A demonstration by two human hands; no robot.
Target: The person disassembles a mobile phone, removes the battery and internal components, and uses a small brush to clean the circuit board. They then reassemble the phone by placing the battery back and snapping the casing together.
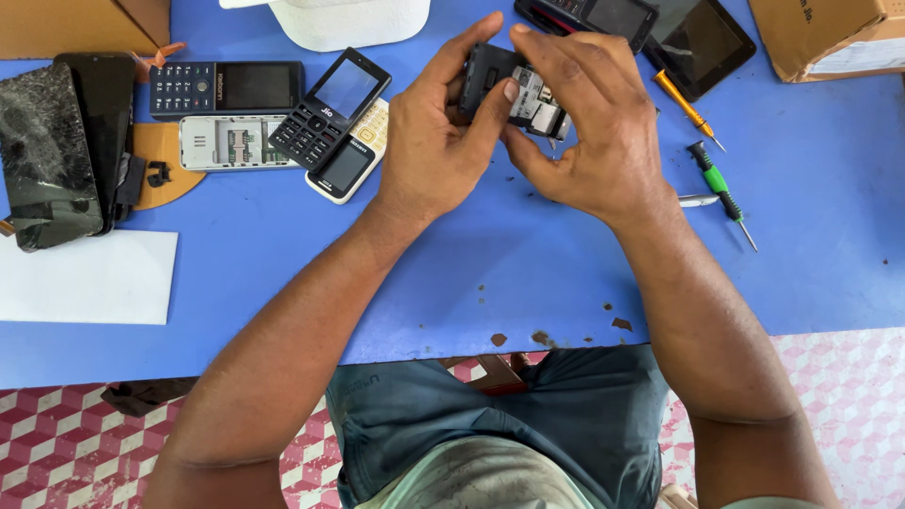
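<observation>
Together, left hand [434, 141] and right hand [589, 127] clamp a boxy black phone [509, 90] (back open) above the smooth blue table [490, 264].

Blue table [471, 273] is pretty cluttered. Up at 10 o'clock there's a black keypad phone [329, 108] lying across a white one [351, 155], a dark blue one [226, 88] above an opened grey phone back [231, 142]. Cracked smartphone [42, 155] at 9, white sheet [85, 278] just below it. Orange screwdriver [688, 109] and green screwdriver [721, 191] around 2 o'clock, black tablet [702, 42] at 1, cardboard box [830, 33] in the corner.
</observation>
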